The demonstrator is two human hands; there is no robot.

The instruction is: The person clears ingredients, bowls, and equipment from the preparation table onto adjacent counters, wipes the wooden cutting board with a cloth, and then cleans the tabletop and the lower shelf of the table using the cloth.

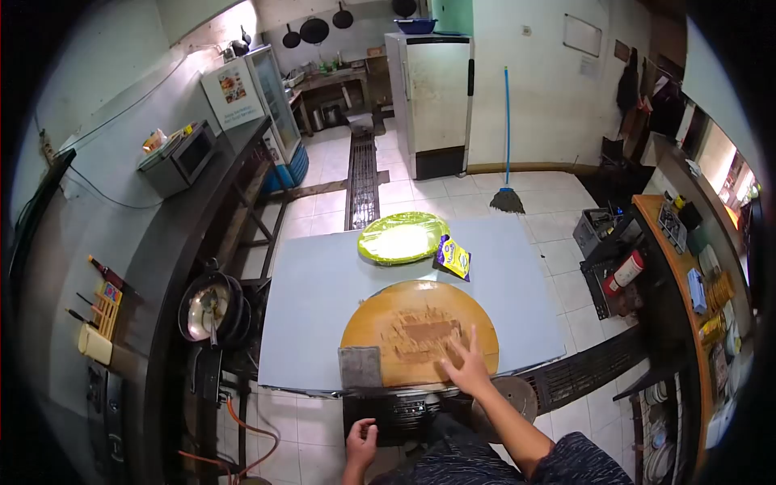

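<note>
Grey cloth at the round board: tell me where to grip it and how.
Pinch the grey cloth by its near edge, probably best with the left hand from the person's side: it lies flat, and that edge, at the front of the table, is closest to that hand.

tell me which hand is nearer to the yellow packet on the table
Right. The right hand is spread at the right part of the round wooden board, nearer the wearer than the packet; the left hand is farther back, short of the table's near edge.

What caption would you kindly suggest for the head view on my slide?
Right hand spread over a round wooden board, left hand off the table's near edge.
</note>
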